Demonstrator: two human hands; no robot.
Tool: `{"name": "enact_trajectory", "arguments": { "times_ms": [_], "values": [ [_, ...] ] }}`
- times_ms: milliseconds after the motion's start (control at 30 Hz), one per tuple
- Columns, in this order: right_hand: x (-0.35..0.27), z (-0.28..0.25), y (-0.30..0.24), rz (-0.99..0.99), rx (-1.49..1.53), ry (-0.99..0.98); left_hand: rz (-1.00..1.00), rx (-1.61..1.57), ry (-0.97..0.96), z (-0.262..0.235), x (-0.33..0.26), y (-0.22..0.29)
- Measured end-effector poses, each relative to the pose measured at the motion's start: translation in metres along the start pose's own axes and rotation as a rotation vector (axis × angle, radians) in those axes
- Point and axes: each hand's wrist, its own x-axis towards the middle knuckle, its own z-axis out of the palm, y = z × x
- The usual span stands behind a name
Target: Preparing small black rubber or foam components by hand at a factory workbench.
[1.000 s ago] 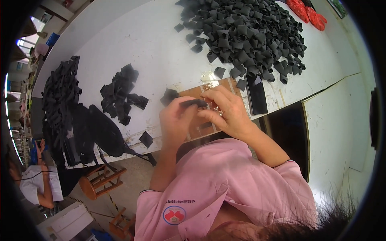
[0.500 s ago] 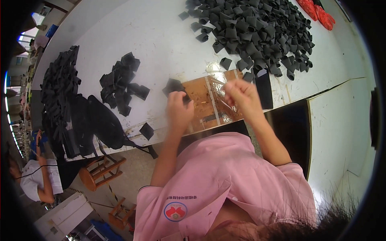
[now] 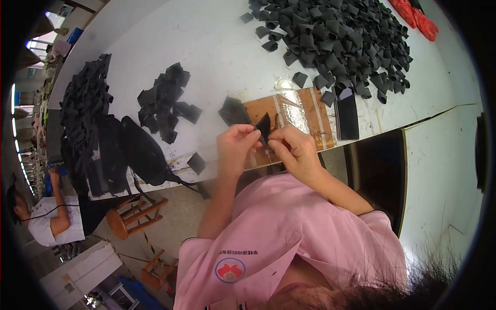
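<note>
A small black fabric piece (image 3: pixel 263 125) is pinched upright between the thumb and fingers of my left hand (image 3: pixel 236 146). My right hand (image 3: pixel 296 150) is closed at the piece's right edge, thumb and fingertips pressed together; whatever they grip is too small to make out. Both hands are over a brown board (image 3: pixel 310 113) with strips of clear tape at the table's front edge. Just beyond my left hand lie a few dark pieces (image 3: pixel 233 110). A single black square (image 3: pixel 196 163) rests left of my left forearm.
A large heap of folded black pieces (image 3: pixel 341 41) covers the far right of the white table (image 3: pixel 217 46). Flat black pieces (image 3: pixel 164 101) and a tall dark stack (image 3: pixel 85 108) lie left. A black block (image 3: pixel 346 113) is right of the board. A co-worker (image 3: pixel 57 217) is at left, near wooden stools (image 3: pixel 132 219).
My right hand has come left and down from the board's far side to meet the left hand. The black piece now stands up between them. The view has shifted slightly.
</note>
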Motion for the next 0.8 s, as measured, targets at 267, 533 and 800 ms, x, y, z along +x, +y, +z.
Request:
{"name": "enact_trajectory", "arguments": {
  "times_ms": [267,533,800],
  "values": [
    [-0.001,-0.005,-0.018,-0.043,0.061,0.057,0.047,-0.2,-0.131,0.012,-0.022,0.003],
    [-0.003,-0.01,-0.018,-0.091,0.025,0.027,0.242,-0.133,-0.111,0.02,-0.032,0.007],
    [0.003,-0.004,-0.011,-0.215,-0.21,0.111,0.672,0.496,0.13,0.031,-0.029,-0.01]
  ]
}}
